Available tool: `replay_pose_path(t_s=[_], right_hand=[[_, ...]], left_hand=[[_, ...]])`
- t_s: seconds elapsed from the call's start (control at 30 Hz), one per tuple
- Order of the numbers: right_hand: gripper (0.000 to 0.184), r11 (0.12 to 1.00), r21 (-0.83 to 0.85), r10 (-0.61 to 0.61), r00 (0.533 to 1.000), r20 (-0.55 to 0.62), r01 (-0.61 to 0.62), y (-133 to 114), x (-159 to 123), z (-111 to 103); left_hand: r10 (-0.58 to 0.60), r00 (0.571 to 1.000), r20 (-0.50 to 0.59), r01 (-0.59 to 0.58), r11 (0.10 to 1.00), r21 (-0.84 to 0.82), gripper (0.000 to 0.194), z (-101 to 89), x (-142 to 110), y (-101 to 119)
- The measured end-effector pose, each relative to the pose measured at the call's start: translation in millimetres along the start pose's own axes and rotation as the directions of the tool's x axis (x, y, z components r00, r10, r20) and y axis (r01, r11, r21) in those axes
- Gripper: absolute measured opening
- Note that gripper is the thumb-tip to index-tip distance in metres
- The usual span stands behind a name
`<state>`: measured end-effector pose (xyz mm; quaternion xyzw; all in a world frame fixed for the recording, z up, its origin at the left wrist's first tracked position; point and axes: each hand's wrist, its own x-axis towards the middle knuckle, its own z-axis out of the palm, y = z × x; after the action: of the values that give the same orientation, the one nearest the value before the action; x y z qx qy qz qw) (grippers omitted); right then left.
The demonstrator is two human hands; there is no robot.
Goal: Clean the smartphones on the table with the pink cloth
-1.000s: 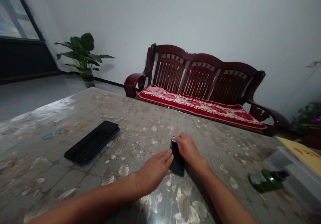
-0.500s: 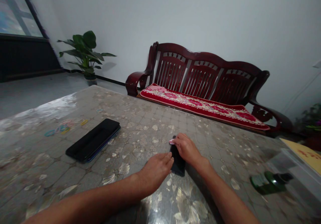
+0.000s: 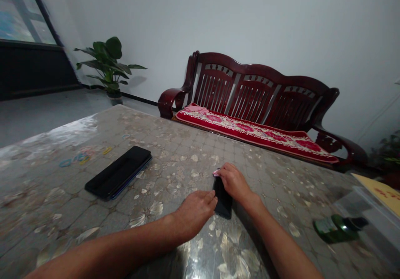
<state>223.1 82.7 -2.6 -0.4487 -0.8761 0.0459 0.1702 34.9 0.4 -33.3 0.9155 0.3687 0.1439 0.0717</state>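
1. Black rectangular phone (image 3: 223,207): on grey floral-patterned table (image 3: 175,156), inward of far edge.
2. Right hand (image 3: 233,183): bent fingers pinch pink-white cloth (image 3: 216,173) at phone's far end.
3. Left hand (image 3: 196,210): fingers extended, touching phone's left edge.

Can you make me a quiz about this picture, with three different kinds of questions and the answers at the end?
1. Pick one. Which one pinches the pink-and-white scrap at the far end of the small dark phone?
A) the left
B) the right hand
C) neither

2. True or false? The colourful bands are closer to the big black phone than to the green bottle.

3. Fill in the blank. The background colour of the flowered cloth along the wooden sofa is ____.

Key: 1. B; 2. True; 3. red
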Motion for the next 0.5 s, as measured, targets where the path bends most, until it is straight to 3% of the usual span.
replay_pose_path(t_s=[0.13,0.37,0.5], right_hand=[[0.028,0.997,-0.048,0.062,0.997,-0.037,-0.064,-1.4,1.7,1.2],[0.029,0.996,0.045,-0.075,0.997,0.001,0.075,-0.4,-4.6,1.4],[0.029,1.000,0.014,0.010,0.998,-0.061,-0.009,4.8,1.3,2.9]], left_hand=[[-0.001,1.000,0.021,0.001,1.000,0.025,0.028,-0.9,0.7,0.3],[0.003,0.999,0.045,-0.004,0.999,0.037,0.023,-12.8,3.4,4.9],[-0.002,0.998,0.058,-0.002,0.998,0.070,0.021,-11.2,3.0,4.1]])
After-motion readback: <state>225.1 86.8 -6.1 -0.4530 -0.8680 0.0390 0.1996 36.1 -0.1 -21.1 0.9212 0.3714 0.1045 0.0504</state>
